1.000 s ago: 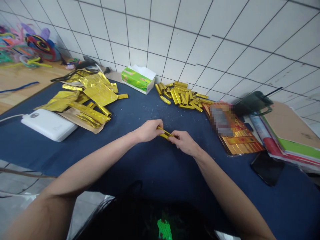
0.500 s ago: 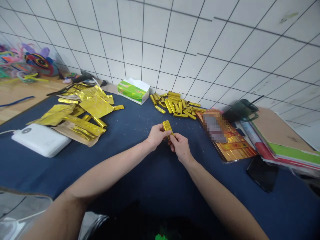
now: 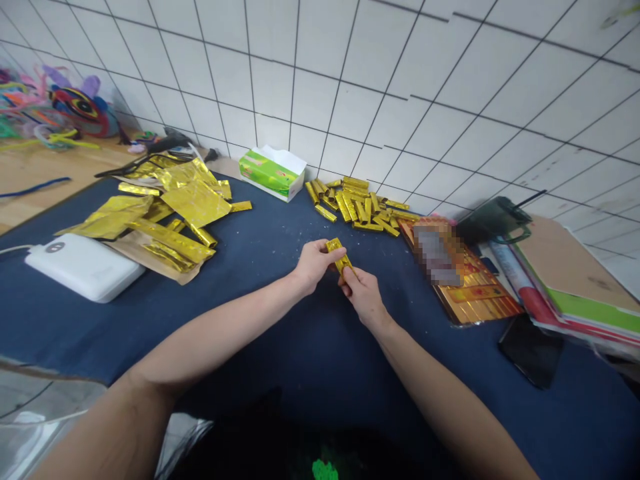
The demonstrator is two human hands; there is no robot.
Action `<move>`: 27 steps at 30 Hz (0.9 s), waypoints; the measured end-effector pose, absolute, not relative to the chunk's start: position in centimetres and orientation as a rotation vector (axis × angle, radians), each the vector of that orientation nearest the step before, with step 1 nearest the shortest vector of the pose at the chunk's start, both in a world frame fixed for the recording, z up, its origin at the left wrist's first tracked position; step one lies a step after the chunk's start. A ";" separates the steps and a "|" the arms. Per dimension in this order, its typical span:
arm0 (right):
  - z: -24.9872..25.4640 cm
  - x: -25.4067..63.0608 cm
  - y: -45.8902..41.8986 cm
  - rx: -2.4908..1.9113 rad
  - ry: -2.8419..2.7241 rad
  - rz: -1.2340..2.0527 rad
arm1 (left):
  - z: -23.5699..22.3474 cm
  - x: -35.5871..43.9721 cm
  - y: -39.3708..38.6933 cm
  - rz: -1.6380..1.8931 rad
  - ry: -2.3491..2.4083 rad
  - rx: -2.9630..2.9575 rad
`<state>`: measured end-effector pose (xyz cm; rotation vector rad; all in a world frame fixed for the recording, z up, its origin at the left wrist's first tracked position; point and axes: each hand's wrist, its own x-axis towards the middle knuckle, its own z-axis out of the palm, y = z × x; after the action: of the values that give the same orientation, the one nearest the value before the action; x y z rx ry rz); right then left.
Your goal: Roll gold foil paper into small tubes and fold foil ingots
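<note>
Your left grip [image 3: 314, 265] and right grip [image 3: 361, 297] are working above the navy worktop [image 3: 280, 353], with cloth showing around them. Loose gold foil [image 3: 150, 217] and a white power bank [image 3: 83, 267] are blocking the way left, gold rolls [image 3: 355, 203] are blocking the way ahead, and a gold-printed packet [image 3: 480, 300] and a black phone [image 3: 531, 350] are crowding the right.

Left hand [image 3: 314, 265] and right hand [image 3: 362, 297] both grip a small gold foil roll [image 3: 339, 256], held up off the navy cloth [image 3: 320, 353]. Rolled foil sticks [image 3: 358, 205] lie heaped just ahead of the hands — crumpled foil sheets [image 3: 195, 203] further out, past the left hand.
</note>
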<state>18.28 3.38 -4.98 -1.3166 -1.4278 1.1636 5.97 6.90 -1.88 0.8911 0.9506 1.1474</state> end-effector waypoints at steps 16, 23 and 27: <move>-2.1 21.2 4.6 -1.331 -1.307 1.692 | -1.4 3.2 9.0 0.779 0.941 1.276; -3.6 20.2 4.2 -1.418 -1.301 1.313 | -1.7 3.4 8.9 0.773 1.066 1.373; -4.1 20.2 4.2 -1.487 -1.457 1.071 | -1.8 3.5 8.9 0.752 1.108 1.412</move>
<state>20.24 4.20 -4.15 -1.4865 -1.4566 1.0710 3.53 8.86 -1.81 1.4125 1.1084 0.7525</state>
